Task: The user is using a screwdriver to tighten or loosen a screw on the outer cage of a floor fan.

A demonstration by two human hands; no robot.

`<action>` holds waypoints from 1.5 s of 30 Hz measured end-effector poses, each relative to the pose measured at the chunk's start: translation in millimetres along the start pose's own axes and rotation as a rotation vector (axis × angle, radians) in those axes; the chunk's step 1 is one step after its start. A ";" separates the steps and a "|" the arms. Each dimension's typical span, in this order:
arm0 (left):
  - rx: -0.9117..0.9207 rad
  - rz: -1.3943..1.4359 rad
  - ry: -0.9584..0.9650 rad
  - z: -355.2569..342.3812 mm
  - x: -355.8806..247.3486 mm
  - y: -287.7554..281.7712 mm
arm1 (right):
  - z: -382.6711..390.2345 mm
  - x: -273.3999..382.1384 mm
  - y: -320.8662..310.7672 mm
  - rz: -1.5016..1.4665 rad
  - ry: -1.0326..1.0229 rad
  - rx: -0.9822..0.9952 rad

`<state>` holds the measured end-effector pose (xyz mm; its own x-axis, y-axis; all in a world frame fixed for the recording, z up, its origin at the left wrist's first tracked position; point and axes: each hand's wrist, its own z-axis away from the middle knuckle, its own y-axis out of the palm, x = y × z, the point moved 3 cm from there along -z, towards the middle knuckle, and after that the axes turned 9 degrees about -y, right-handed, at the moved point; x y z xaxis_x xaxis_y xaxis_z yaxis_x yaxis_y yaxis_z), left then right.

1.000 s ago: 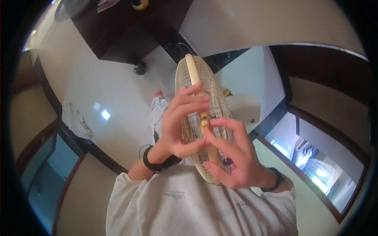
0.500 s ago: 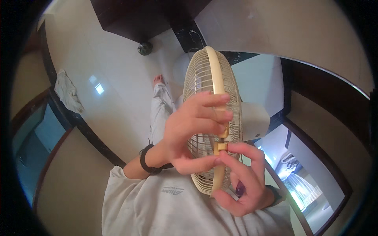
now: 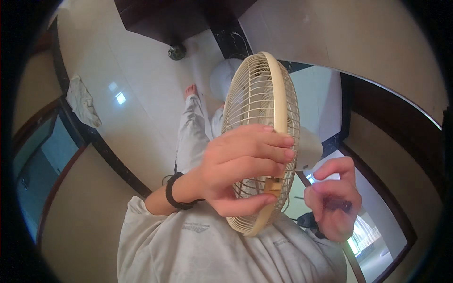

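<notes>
A standing fan with a cream rim and wire cage (image 3: 279,92) rises edge-on in front of me. My left hand (image 3: 238,158) is closed around its rim, fingers over the band and thumb at the lower side. Beside the thumb sits a yellowish clip (image 3: 273,185) on the rim. To the right of the cage, apart from it, my right hand (image 3: 332,195) is curled around a dark purple handle (image 3: 339,204); the rest of that tool is hidden. The fan's pale motor housing (image 3: 309,150) shows behind the cage.
A pale round base (image 3: 222,78) lies on the tiled floor beyond my foot. A dark cabinet (image 3: 165,19) with a round green object (image 3: 176,52) under it stands at the far side. A white cloth (image 3: 82,101) lies at the left, near a dark floor border.
My right hand has left the clip and moved right, away from the rim, with the purple handle still in it. The fan's cage has turned and shifted slightly right; my left hand stays on the rim.
</notes>
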<state>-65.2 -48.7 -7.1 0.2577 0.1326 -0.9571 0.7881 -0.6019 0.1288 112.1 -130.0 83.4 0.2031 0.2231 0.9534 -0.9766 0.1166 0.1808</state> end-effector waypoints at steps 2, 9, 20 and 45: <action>-0.005 -0.002 -0.009 1.2 -0.6 -3.2 | -13.2 2.8 0.3 0.466 -0.050 0.072; -0.175 0.129 -0.083 -3.8 0.9 0.1 | -46.1 -5.4 19.4 0.720 -0.218 0.209; -0.079 0.148 -0.044 -6.0 7.5 -4.8 | -41.6 31.2 -1.0 0.755 -0.734 0.129; -0.146 0.210 0.005 -10.7 23.5 -8.4 | -3.5 21.1 22.6 0.747 -1.137 0.247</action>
<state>-59.8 -32.2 -27.9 0.4265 0.0211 -0.9042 0.7894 -0.4966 0.3608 94.6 -119.3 106.7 -0.4212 -0.7625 0.4911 -0.8384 0.1207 -0.5316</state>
